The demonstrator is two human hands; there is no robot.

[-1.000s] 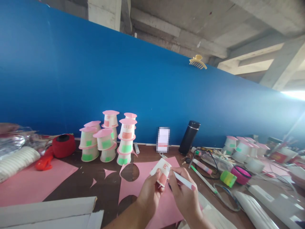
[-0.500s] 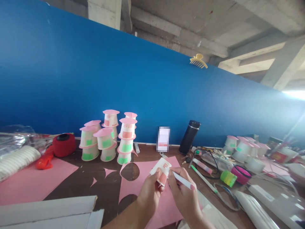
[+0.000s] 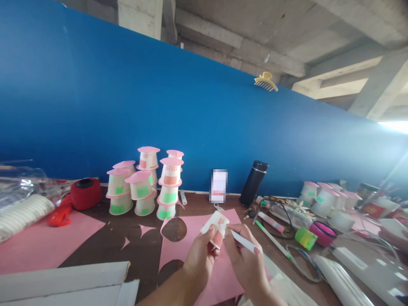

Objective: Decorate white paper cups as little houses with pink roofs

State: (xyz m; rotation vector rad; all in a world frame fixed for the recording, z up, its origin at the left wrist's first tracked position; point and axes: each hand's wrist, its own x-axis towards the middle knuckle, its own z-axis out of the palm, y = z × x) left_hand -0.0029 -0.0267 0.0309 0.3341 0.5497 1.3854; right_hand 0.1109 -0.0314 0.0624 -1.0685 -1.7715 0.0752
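My left hand (image 3: 202, 253) grips a white paper cup (image 3: 208, 224), tilted on its side above a pink paper sheet (image 3: 181, 242). Red marker drawings of a window and a door show on the cup's wall. Between the fingers of my right hand (image 3: 247, 257) is a white marker pen (image 3: 244, 241) with a pink end. Its tip is at the cup's right side, hidden behind my fingers, so I cannot tell whether it touches. Stacked paper cups (image 3: 168, 180) with pink paper tops, some coloured green or red, stand behind to the left.
A black flask (image 3: 254, 182) and a blurred phone-like panel (image 3: 218, 187) stand by the blue wall (image 3: 204, 114). Markers, cables and a green tape roll (image 3: 305, 239) lie at the right. On the left are a red tool (image 3: 84, 193), stacked white cups (image 3: 25, 216) and white cardboard (image 3: 63, 276).
Both hands, the cup and the marker pen hold almost the same position. Clear plastic at the far left has shifted slightly.
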